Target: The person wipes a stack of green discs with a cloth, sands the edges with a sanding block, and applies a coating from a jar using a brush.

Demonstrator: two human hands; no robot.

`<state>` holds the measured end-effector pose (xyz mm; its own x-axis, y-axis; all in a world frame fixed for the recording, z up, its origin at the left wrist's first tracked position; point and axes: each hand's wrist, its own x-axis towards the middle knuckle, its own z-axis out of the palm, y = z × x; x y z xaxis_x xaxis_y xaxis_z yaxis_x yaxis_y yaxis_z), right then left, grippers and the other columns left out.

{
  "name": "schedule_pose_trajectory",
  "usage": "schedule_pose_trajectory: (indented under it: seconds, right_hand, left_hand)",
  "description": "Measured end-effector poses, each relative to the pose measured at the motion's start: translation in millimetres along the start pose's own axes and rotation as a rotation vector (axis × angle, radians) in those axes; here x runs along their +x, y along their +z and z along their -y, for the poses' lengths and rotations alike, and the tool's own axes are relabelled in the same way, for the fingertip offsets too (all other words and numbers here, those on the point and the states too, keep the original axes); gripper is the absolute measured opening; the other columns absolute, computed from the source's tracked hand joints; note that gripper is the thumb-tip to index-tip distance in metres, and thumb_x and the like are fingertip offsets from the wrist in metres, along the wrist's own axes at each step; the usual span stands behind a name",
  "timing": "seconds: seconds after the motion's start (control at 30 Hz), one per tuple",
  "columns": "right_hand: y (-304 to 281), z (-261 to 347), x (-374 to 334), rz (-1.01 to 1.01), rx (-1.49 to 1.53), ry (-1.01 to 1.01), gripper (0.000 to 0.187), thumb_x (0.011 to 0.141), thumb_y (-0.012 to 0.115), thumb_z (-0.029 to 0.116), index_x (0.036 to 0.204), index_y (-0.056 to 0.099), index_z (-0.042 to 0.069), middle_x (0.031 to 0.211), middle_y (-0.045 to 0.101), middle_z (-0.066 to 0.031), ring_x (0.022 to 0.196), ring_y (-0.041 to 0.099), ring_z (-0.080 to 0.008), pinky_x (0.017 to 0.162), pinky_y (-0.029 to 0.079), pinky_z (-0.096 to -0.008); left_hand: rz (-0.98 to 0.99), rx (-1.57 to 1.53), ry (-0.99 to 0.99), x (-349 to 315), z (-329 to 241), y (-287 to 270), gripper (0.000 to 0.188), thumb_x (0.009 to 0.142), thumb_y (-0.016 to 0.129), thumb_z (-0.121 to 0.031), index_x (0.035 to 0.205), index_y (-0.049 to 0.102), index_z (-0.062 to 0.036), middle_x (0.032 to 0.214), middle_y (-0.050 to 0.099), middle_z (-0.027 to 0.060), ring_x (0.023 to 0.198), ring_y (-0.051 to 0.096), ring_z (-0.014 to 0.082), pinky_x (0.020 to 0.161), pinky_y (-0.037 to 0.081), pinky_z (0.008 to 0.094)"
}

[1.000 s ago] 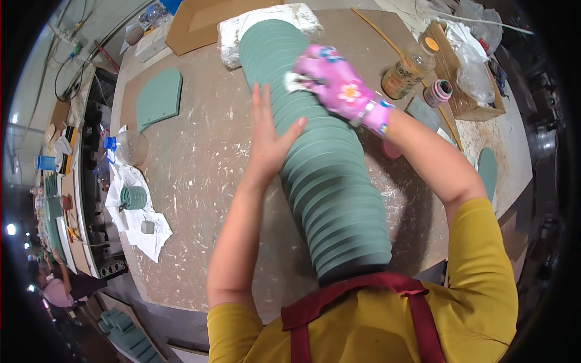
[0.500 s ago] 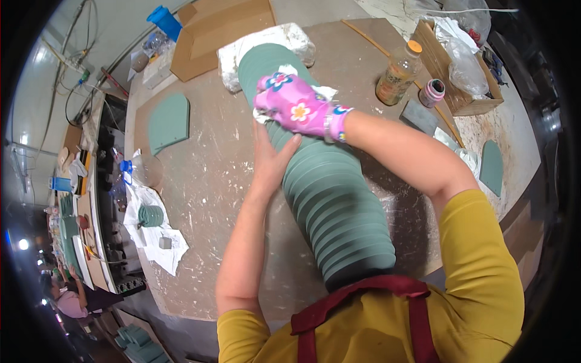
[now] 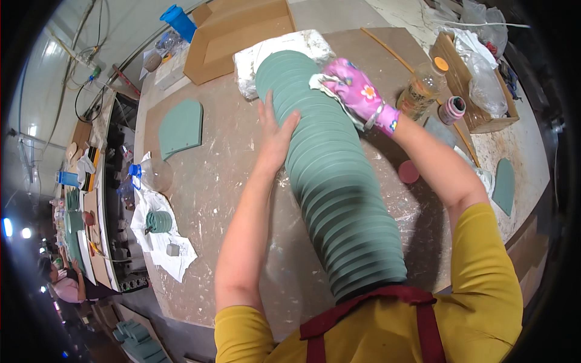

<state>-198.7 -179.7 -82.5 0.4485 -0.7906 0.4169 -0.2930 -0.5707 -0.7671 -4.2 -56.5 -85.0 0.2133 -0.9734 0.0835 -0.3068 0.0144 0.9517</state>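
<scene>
A long green ribbed stack [image 3: 339,187], apparently of rounded plates, lies lengthwise from the far white block [image 3: 248,72] toward my apron. My left hand [image 3: 275,130], bare, rests against its left side, thumb and fingers spread and holding nothing. In a pink flowered glove, my right hand [image 3: 357,91] is closed on a white cloth [image 3: 327,88], which touches the stack's right side near its far end. Green flat plates with one rounded end lie apart from it, one plate [image 3: 181,128] at the left and another plate [image 3: 503,184] at the far right.
At the right stand a bottle with an orange cap [image 3: 423,85], a small pink-rimmed jar [image 3: 451,110] and a wooden box [image 3: 463,91] of plastic bags. A red disc [image 3: 408,172] lies nearer. An open cardboard box [image 3: 236,36] is at the back; white cloth [image 3: 160,242] lies left.
My gloved right hand has moved with the cloth from the top of the stack to its right side. My left hand stays at the left side, its fingers now more visible.
</scene>
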Motion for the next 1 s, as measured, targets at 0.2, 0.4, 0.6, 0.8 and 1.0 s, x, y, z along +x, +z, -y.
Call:
schedule_pose_trajectory:
  seconds: [0.2, 0.4, 0.6, 0.8, 1.0]
  right_hand:
    - [25.1, 42.1, 42.1, 0.155, -0.316, -0.291, 0.023, 0.084, 0.066, 0.020, 0.105, 0.063, 0.008, 0.098, 0.060, -0.0158, 0.093, 0.061, -0.0325, 0.084, 0.049, -0.0394]
    - [7.1, 23.2, 11.3, 0.102, 0.371, 0.244, 0.024, 0.081, 0.070, 0.019, 0.099, 0.065, 0.005, 0.095, 0.060, -0.0101, 0.088, 0.060, -0.0239, 0.081, 0.048, -0.0341]
    - [30.1, 62.1, 47.6, 0.217, -0.207, -0.137, 0.018, 0.083, 0.063, 0.020, 0.096, 0.066, 0.007, 0.097, 0.062, -0.0156, 0.093, 0.063, -0.0318, 0.081, 0.051, -0.0394]
    - [38.9, 57.5, 61.3, 0.204, -0.366, -0.535, 0.022, 0.082, 0.067, 0.017, 0.102, 0.067, 0.009, 0.095, 0.065, -0.0117, 0.092, 0.065, -0.0276, 0.082, 0.052, -0.0389]
    - [1.1, 35.7, 47.9, 0.325, 0.011, 0.029, 0.026, 0.087, 0.067, 0.020, 0.106, 0.064, 0.002, 0.109, 0.062, -0.0100, 0.101, 0.060, -0.0210, 0.093, 0.047, -0.0318]
  left_hand:
    - [0.018, -0.084, -0.002, 3.6, 9.9, -2.9, 0.086, 0.088, 0.064, -0.042, 0.153, 0.018, -0.0105, 0.156, 0.001, 0.0298, 0.147, 0.006, 0.0388, 0.117, 0.014, 0.0427]
    - [-0.011, -0.062, -0.010, -1.4, 6.3, -6.0, 0.085, 0.088, 0.064, -0.042, 0.153, 0.020, -0.0115, 0.156, 0.001, 0.0297, 0.147, 0.003, 0.0378, 0.117, 0.013, 0.0440]
    - [-0.009, 0.028, 0.014, -1.6, -0.8, -2.8, 0.082, 0.091, 0.059, -0.039, 0.153, 0.018, -0.0051, 0.157, 0.012, 0.0224, 0.145, 0.016, 0.0322, 0.117, 0.015, 0.0407]
    - [-0.090, -0.458, -0.130, -12.5, 1.2, 5.7, 0.101, 0.086, 0.069, -0.033, 0.154, -0.002, -0.0076, 0.152, 0.024, 0.0215, 0.134, 0.036, 0.0303, 0.107, 0.037, 0.0395]
    - [-0.041, -0.423, -0.145, 0.2, 17.4, 7.7, 0.103, 0.083, 0.072, -0.033, 0.151, 0.003, 0.0026, 0.150, 0.025, 0.0243, 0.134, 0.036, 0.0330, 0.109, 0.034, 0.0393]
